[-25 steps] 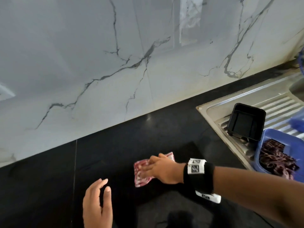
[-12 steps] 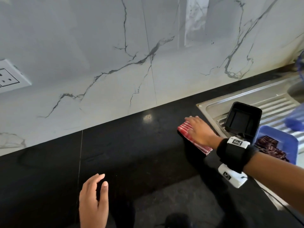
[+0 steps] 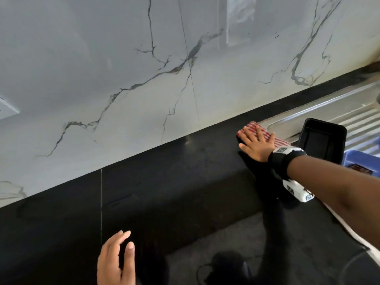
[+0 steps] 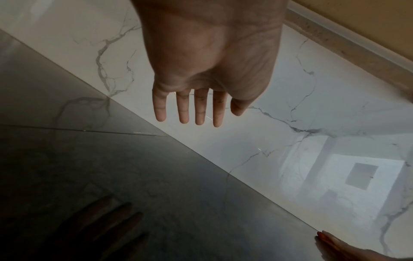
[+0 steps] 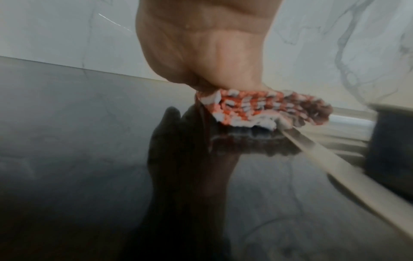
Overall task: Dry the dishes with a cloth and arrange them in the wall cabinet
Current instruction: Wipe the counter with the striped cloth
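Observation:
A folded red-and-white striped cloth [image 3: 255, 129] lies on the black countertop [image 3: 164, 192] right against the corner of the steel drainboard [image 3: 320, 114]. My right hand [image 3: 257, 144] lies flat on it with straight, spread fingers, pressing it down; in the right wrist view the cloth [image 5: 257, 109] bunches under the palm. A black rectangular container [image 3: 322, 140] stands on the drainboard just right of that hand. My left hand [image 3: 116, 258] hovers over the counter near the front edge, fingers straight [image 4: 190, 106], holding nothing.
A blue tub [image 3: 364, 161] with dark items sits on the drainboard at the far right. A white marble-patterned wall [image 3: 144, 68] backs the counter, with a socket plate [image 3: 6, 109] at the left edge.
My right hand has slid the cloth from the counter's middle front to the right and back, up against the drainboard corner. The left hand has stayed in place.

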`<state>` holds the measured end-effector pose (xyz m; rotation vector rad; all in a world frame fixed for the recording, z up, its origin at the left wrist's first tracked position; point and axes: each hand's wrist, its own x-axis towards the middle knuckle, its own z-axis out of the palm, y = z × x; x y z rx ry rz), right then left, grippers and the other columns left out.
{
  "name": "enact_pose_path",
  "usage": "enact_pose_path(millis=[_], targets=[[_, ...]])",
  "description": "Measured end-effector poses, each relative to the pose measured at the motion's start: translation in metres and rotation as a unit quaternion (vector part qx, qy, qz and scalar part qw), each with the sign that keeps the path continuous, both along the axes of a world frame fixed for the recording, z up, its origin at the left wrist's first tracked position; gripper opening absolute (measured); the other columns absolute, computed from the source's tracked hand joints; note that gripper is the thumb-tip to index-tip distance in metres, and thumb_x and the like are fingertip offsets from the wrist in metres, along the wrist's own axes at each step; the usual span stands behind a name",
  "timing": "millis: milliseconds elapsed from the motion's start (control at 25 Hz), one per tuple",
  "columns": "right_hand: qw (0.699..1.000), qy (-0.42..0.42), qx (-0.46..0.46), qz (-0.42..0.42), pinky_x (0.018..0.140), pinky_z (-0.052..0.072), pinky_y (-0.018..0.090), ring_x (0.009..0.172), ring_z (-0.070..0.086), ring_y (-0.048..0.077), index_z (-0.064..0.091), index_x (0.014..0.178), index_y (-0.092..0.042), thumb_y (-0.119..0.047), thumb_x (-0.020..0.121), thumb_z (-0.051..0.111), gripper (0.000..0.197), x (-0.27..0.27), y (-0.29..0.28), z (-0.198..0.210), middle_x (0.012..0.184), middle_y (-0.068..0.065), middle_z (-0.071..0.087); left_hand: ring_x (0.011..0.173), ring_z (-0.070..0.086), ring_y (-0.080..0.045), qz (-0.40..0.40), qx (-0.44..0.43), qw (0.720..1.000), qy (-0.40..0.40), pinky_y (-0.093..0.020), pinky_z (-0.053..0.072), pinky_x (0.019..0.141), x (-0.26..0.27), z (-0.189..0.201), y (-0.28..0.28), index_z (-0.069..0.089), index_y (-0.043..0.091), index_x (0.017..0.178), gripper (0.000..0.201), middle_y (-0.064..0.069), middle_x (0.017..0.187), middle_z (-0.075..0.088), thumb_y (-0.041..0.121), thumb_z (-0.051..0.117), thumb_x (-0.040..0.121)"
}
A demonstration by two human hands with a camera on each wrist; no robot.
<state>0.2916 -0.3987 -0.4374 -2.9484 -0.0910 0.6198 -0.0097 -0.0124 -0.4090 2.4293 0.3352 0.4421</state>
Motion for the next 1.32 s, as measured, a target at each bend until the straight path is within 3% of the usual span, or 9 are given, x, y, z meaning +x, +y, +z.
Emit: enact_pose_path(millis=[200, 360, 560, 680, 760, 880, 1040, 1200, 1320], targets=[[1.000, 0.006, 0.002, 0.011, 0.107, -0.010, 0.073, 0.147, -0.020, 0.030, -0.006, 0.153, -0.038, -0.060, 0.099, 0.016, 0.062, 0.041, 0.076, -0.005, 0.161, -0.012, -0.016, 0.101, 0.058, -0.025, 0.008, 0.013, 1.000, 0.015, -0.036, 0.043, 0.081, -0.001, -0.011, 0.022, 0.069, 0.010, 0.104, 0.052, -0.012, 0.112, 0.064, 0.048, 0.041, 0.084], [0.978, 0.008, -0.006, 0.210, 0.105, -0.013, 0.073, 0.147, -0.019, 0.032, -0.004, 0.154, -0.039, -0.061, 0.098, 0.018, 0.064, 0.008, 0.188, -0.004, 0.162, -0.011, -0.013, 0.107, 0.057, -0.024, 0.020, -0.022, 1.000, 0.006, -0.019, 0.041, 0.090, 0.001, -0.006, 0.029, 0.067, 0.017, 0.107, 0.048, -0.006, 0.116, 0.063, 0.049, 0.040, 0.084], [0.833, -0.018, -0.014, 0.553, 0.103, -0.014, 0.073, 0.148, -0.013, 0.033, 0.004, 0.155, -0.034, -0.060, 0.098, 0.021, 0.065, -0.127, 0.265, -0.004, 0.164, -0.007, -0.004, 0.110, 0.055, -0.021, 0.021, -0.038, 0.999, -0.008, -0.035, 0.040, 0.087, 0.006, 0.004, 0.020, 0.062, 0.028, 0.107, 0.041, -0.003, 0.117, 0.062, 0.052, 0.039, 0.082], [0.741, -0.083, -0.013, 0.667, 0.103, -0.003, 0.079, 0.149, 0.004, 0.034, 0.019, 0.153, -0.036, -0.060, 0.096, 0.022, 0.062, -0.186, 0.227, -0.008, 0.162, -0.010, 0.016, 0.110, 0.055, -0.020, 0.021, -0.044, 0.999, -0.003, -0.027, 0.039, 0.086, 0.006, 0.004, 0.017, 0.061, 0.030, 0.106, 0.040, 0.000, 0.117, 0.062, 0.053, 0.038, 0.082], [0.720, -0.116, -0.013, 0.684, 0.106, 0.003, 0.069, 0.148, 0.018, 0.031, 0.029, 0.150, -0.038, -0.061, 0.093, 0.016, 0.063, -0.186, 0.183, -0.014, 0.158, -0.012, 0.027, 0.109, 0.057, -0.024, 0.006, -0.038, 0.999, 0.001, -0.033, 0.040, 0.085, 0.007, 0.003, 0.015, 0.062, 0.028, 0.106, 0.041, -0.003, 0.116, 0.063, 0.052, 0.038, 0.082], [0.789, -0.065, 0.016, 0.610, 0.104, -0.006, 0.073, 0.148, 0.014, 0.033, 0.027, 0.151, -0.036, -0.066, 0.086, 0.010, 0.074, -0.133, 0.146, -0.008, 0.160, -0.006, 0.023, 0.106, 0.060, -0.029, -0.021, -0.012, 1.000, 0.004, -0.038, 0.042, 0.083, 0.009, -0.001, 0.017, 0.066, 0.020, 0.105, 0.044, -0.007, 0.114, 0.064, 0.049, 0.040, 0.083], [0.979, -0.018, -0.037, 0.200, 0.107, -0.005, 0.075, 0.148, -0.016, 0.031, -0.006, 0.152, -0.043, -0.071, 0.091, 0.006, 0.069, -0.016, 0.096, 0.008, 0.163, -0.011, -0.011, 0.104, 0.060, -0.031, -0.062, -0.017, 0.998, 0.008, -0.028, 0.043, 0.084, 0.009, -0.009, 0.016, 0.069, 0.012, 0.104, 0.047, -0.009, 0.112, 0.065, 0.046, 0.042, 0.085], [0.999, 0.038, -0.003, -0.003, 0.107, -0.009, 0.073, 0.147, -0.022, 0.028, -0.008, 0.152, -0.044, -0.067, 0.096, 0.018, 0.065, -0.003, 0.027, 0.007, 0.160, -0.017, -0.019, 0.107, 0.057, -0.027, -0.085, -0.066, 0.994, 0.018, 0.005, 0.031, 0.087, 0.014, -0.010, 0.008, 0.068, 0.013, 0.106, 0.049, -0.008, 0.115, 0.064, 0.048, 0.041, 0.084], [0.999, 0.049, -0.011, -0.010, 0.106, -0.011, 0.072, 0.146, -0.023, 0.027, -0.009, 0.151, -0.044, -0.069, 0.094, 0.019, 0.069, -0.059, 0.012, 0.007, 0.160, -0.016, -0.019, 0.114, 0.053, -0.024, -0.111, -0.086, 0.990, 0.023, 0.003, 0.031, 0.088, 0.015, -0.008, -0.007, 0.067, 0.016, 0.108, 0.051, -0.006, 0.120, 0.061, 0.051, 0.040, 0.083]])
